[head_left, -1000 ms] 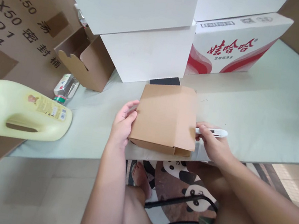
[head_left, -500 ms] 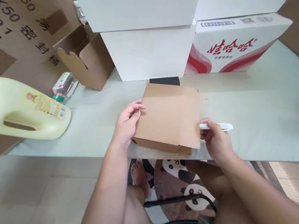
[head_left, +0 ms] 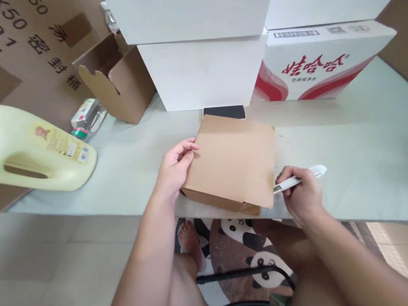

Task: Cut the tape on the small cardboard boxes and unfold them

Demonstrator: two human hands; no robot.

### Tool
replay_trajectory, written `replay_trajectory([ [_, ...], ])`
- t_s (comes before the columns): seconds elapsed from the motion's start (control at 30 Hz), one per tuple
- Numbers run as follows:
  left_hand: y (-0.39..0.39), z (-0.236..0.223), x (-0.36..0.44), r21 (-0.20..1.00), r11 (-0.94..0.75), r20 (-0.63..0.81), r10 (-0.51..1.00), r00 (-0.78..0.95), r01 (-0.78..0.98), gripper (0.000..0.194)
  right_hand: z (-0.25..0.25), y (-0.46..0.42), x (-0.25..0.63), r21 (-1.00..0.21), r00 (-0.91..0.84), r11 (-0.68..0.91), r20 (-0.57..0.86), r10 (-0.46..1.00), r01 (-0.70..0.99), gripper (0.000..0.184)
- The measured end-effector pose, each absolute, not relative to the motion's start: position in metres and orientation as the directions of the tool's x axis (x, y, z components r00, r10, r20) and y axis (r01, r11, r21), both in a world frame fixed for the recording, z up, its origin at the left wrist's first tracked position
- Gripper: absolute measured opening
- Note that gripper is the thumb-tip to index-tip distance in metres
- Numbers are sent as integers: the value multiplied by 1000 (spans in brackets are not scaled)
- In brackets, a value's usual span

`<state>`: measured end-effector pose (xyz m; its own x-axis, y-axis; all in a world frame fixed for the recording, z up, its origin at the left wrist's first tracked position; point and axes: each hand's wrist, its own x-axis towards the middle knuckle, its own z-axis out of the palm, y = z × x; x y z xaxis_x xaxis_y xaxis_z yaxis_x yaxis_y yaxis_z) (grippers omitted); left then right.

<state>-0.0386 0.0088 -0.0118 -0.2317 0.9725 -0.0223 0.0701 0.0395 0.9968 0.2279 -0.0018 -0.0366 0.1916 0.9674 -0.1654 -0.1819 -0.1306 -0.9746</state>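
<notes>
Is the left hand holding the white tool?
No, the right hand holds the white tool, while the left hand touches the flat brown box.

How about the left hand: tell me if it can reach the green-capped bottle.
Probably yes: nothing visible blocks the stretch of table between the left hand, at the flat brown box, and the green-capped bottle, though the yellow jug and the open carton crowd the bottle.

The right hand (head_left: 304, 194) hides part of the white cutter (head_left: 285, 184); the left edge crops the pale yellow jug (head_left: 66, 165).
</notes>
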Motion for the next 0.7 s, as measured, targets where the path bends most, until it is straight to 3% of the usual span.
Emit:
replay_trajectory([
  [0.37,10,-15,-41,997,53,-37,970,-240,61,10,-38,3,230,-953,214,-57,-125,969,-299,36],
  [0.7,10,-15,-39,997,70,-66,965,-253,8,7,-40,2,231,-956,204,-75,-136,969,-283,39],
])
